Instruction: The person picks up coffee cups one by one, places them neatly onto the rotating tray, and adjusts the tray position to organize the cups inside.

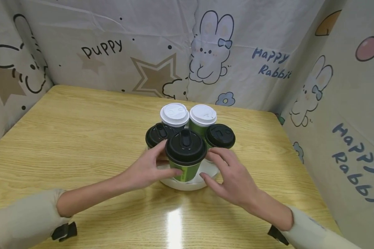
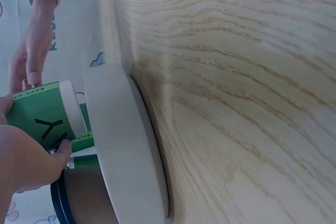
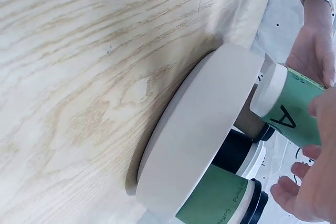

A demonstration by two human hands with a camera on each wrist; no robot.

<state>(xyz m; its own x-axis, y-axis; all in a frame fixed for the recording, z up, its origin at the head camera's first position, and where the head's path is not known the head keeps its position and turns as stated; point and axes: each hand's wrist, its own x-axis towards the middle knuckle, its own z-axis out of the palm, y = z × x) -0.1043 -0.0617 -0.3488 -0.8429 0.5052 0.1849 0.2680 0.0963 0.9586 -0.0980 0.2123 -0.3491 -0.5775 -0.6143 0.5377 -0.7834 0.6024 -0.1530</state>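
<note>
My left hand (image 1: 149,167) grips a green paper cup with a black lid (image 1: 186,152), thumb on its near side and fingers round the left. The cup's white bottom end (image 2: 73,108) appears slightly above a thick white round stand (image 3: 202,129). At the cup's right is my right hand (image 1: 233,176), fingers loosely bent and thumb away from the cup; whether a fingertip touches it I cannot tell. Behind, on the stand, are two white-lidded cups, left (image 1: 175,114) and right (image 1: 203,116), and two black-lidded cups, left (image 1: 157,135) and right (image 1: 220,136).
The stand sits on a light wood-grain table (image 1: 81,138). Cloth walls (image 1: 106,20) printed with rabbits, stars and words enclose the table at the back and both sides. Light glares off the table's front (image 1: 174,226).
</note>
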